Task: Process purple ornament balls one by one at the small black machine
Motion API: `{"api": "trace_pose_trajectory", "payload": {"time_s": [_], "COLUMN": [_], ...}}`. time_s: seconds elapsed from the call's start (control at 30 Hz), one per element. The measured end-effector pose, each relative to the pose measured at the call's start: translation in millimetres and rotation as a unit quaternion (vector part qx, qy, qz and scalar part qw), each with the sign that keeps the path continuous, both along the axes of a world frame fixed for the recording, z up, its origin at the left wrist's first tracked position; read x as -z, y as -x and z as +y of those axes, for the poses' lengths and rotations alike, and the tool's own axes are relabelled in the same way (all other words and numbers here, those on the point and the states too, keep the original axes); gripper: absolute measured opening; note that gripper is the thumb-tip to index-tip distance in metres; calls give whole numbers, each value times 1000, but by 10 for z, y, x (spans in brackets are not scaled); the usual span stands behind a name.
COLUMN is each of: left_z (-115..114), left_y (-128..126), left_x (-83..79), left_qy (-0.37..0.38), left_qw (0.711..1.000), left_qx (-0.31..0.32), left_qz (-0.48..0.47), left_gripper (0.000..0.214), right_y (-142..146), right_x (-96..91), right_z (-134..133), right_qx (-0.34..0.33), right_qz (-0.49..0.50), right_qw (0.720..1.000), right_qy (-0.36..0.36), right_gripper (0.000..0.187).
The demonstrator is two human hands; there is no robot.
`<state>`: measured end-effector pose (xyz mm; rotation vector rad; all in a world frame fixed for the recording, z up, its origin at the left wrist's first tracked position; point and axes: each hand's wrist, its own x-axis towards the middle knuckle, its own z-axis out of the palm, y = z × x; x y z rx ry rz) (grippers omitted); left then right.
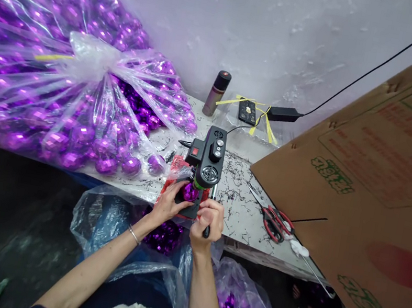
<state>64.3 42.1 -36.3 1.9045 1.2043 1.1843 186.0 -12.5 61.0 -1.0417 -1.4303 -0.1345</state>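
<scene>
A small black bench machine (207,157) with a red switch and knobs stands at the table's front edge. Under its head sits a shiny purple faceted ball (190,192) on the black base plate. My left hand (167,203) holds that ball steady from the left. My right hand (207,220) is closed around the machine's black lever handle, just right of the ball. A bracelet circles my left wrist.
A huge clear bag of purple balls (64,76) fills the left. More balls lie in plastic bags (163,237) by my lap. Red-handled scissors (275,223), a cardboard box (386,170), a metal flask (215,92) and a power adapter (282,114) are nearby. Black shavings litter the table (238,207).
</scene>
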Motion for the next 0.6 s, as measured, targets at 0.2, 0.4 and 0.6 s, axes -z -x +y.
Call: {"api": "trace_pose_trajectory", "payload": {"time_s": [0.2, 0.4, 0.6], "left_z": [-3, -8, -4], "left_y": [-2, -6, -13], "left_x": [-8, -12, 13], "left_qy": [-3, -8, -25], "left_qw": [1000, 1000, 1000], "left_qx": [-2, -4, -1], "left_qz": [0, 4, -3], "left_gripper": [54, 52, 53], "right_y": [5, -8, -22], "right_x": [168, 218, 280], "right_z": [37, 32, 48], "right_qx": [3, 3, 7], "right_qz": [13, 13, 9], "right_qw": [1000, 1000, 1000], "right_qy": [-15, -6, -18], "right_gripper": [29, 30, 30]}}
